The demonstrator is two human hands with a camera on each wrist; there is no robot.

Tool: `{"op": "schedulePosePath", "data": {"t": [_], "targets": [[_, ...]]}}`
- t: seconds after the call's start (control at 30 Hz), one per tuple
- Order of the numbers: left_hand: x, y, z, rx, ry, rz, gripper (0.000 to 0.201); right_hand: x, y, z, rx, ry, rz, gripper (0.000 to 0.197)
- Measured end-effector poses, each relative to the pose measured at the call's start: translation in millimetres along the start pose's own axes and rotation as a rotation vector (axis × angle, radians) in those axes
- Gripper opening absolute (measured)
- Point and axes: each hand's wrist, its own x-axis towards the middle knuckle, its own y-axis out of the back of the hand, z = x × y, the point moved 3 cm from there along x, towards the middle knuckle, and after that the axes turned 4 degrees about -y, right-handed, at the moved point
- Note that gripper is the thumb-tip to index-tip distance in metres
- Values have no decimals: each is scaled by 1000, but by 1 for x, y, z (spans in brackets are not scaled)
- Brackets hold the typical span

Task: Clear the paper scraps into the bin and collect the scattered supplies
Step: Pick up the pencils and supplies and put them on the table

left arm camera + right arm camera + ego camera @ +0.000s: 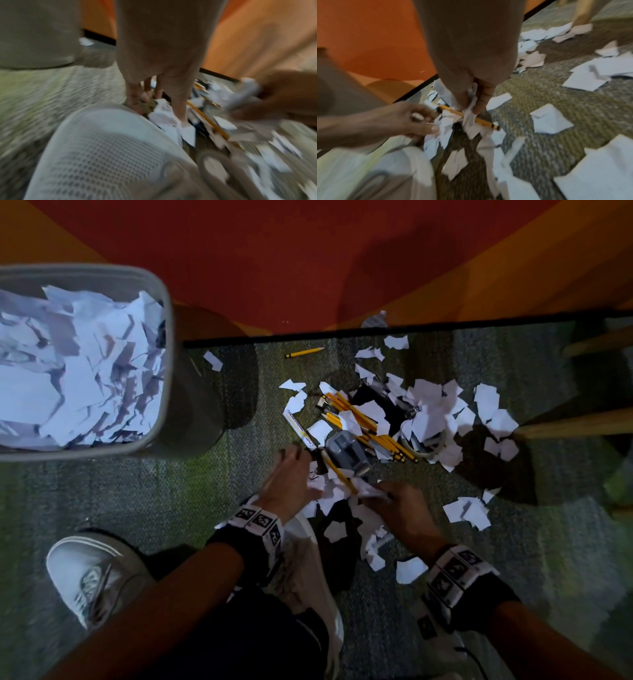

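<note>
White paper scraps (431,412) litter the carpet, mixed with yellow pencils (356,412), a white marker (298,429) and a grey desk tool (346,450). My right hand (380,491) grips a crumpled bunch of scraps (469,116) just above a pencil (488,123). My left hand (298,470) reaches down beside it, fingertips on the carpet and thumb (180,108) pressing a scrap (187,131). The grey bin (164,302) stands at the left, heaped with scraps.
One pencil (305,352) lies alone near the black baseboard. A tipped pale cup (442,440) sits among the scraps on the right. Wooden furniture legs (582,422) stand at the right. My white shoes (99,577) are planted close to my hands.
</note>
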Motion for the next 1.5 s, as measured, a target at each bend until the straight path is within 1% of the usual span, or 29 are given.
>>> {"op": "schedulePosePath", "data": {"t": [0.03,0.07,0.13,0.17,0.23,0.27,0.33,0.4,0.43,0.47,0.53,0.57,0.63,0.7,0.77,0.8,0.87,0.93,1.0,1.07,1.13,1.17,1.2,1.23,1.3,1.33,1.37,1.47,1.5], "targets": [[-1,-2,4,97,-26,-30,71,-2,-6,2,-8,-1,-8,7],[-1,-6,7,155,-46,-30,72,-3,-10,4,-15,-14,-4,11],[-1,-11,10,195,-76,-4,62,-4,-14,4,-18,-76,23,23],[0,-11,12,229,-94,0,57,-4,-16,2,-23,-99,18,25],[3,-14,12,250,-141,-16,47,-3,-26,-10,-26,-65,-31,20],[5,-17,9,209,-150,-22,40,-1,-33,-14,-40,-39,-57,20],[6,-19,6,99,-134,-53,29,3,-44,-20,-64,-54,-80,29],[5,-22,3,26,-135,-85,24,6,-50,-30,-117,-37,-77,33],[4,-22,3,-5,-139,-94,25,7,-53,-37,-158,-25,-93,40],[5,-23,0,-36,-138,-76,27,9,-56,-42,-201,-1,-124,51],[6,-22,-6,-137,-109,-36,29,12,-63,-55,-373,73,-177,75],[6,-19,-9,-184,-93,-3,30,16,-65,-59,-473,99,-190,80],[6,-17,-20,-239,-36,54,32,25,-68,-65,-614,125,-177,76],[4,-16,-26,-244,-46,87,43,30,-68,-70,-662,152,-166,65],[1,-15,-23,-202,-99,39,52,30,-67,-72,-638,157,-161,53],[1,-16,-22,-158,-98,21,53,31,-69,-70,-616,164,-162,47],[2,-15,-21,-103,-95,7,49,32,-69,-69,-588,147,-170,37],[5,-15,-19,-97,-153,3,43,35,-69,-65,-597,130,-178,28],[5,-15,-17,-113,-184,7,28,37,-66,-61,-584,108,-196,24],[7,-19,-21,-137,-137,-11,16,36,-60,-63,-487,82,-219,23],[9,-25,-30,-211,-99,-30,16,36,-47,-62,-407,1,-220,13],[10,-25,-33,-255,-80,-19,14,36,-39,-60,-370,-36,-197,21],[10,-22,-34,-265,-82,-9,10,36,-30,-58,-329,-39,-175,20],[9,-19,-34,-244,-94,-9,5,35,-22,-58,-287,-37,-158,6],[5,-14,-30,-135,-154,-48,15,29,-7,-53,-272,-84,-150,41],[3,-15,-28,-73,-190,-84,22,27,-3,-49,-265,-95,-144,52],[1,-14,-25,-11,-226,-111,25,23,1,-48,-277,-96,-135,56],[-5,-12,-12,111,-291,-152,11,15,7,-43,-236,-95,-154,45],[-7,-12,-6,151,-301,-169,22,12,7,-44,-249,-108,-182,46]]}}
